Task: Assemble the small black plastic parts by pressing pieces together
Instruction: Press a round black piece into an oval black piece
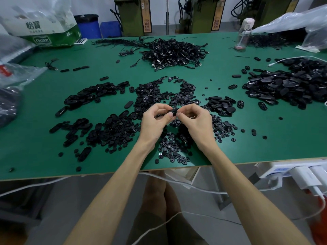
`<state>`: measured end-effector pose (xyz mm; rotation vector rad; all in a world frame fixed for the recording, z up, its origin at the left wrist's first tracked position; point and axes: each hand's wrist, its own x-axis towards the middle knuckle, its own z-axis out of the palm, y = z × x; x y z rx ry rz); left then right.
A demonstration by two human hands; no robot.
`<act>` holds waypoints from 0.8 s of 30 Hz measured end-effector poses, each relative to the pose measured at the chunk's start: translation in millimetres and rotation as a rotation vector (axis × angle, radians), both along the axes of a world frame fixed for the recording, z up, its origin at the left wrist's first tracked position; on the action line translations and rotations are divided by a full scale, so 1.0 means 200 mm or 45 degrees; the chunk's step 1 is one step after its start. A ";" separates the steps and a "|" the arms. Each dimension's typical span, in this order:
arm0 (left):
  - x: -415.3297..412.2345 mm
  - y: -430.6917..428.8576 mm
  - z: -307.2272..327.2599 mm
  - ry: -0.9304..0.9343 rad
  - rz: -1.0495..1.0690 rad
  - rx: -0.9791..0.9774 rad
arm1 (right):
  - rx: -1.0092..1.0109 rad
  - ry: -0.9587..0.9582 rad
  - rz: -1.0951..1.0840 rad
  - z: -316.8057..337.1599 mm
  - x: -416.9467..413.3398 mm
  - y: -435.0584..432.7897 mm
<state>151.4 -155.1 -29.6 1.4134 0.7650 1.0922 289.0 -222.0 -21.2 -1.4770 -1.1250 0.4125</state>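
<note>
Above the middle of the green table (53,156), my left hand (155,121) and my right hand (194,121) meet, fingertips pinching one small black plastic part (173,111) between them. Most of that part is hidden by my fingers. Under and around my hands lie heaps of small round black pieces (169,151). A pile of oval black shells (88,98) lies to the left, and a smaller cluster of ovals (221,105) sits just right of my hands.
A big heap of oval shells (283,87) fills the right side. A tangle of black cables (177,52) lies at the back centre. Plastic bags (14,80) sit left, a clear bottle (244,34) back right. White chargers (300,175) hang at the front right edge.
</note>
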 end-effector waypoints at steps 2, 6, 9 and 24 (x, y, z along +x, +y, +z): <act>0.00 0.00 0.00 0.015 -0.022 0.021 | -0.003 -0.012 -0.010 0.00 0.00 0.00; 0.00 -0.01 0.00 -0.016 -0.034 -0.017 | -0.015 -0.018 -0.025 0.01 0.00 0.00; 0.00 -0.01 0.00 -0.027 -0.030 -0.045 | -0.020 -0.028 -0.022 0.01 0.00 0.00; 0.00 0.01 -0.01 0.009 -0.008 -0.054 | 0.001 -0.296 -0.020 0.00 -0.03 0.00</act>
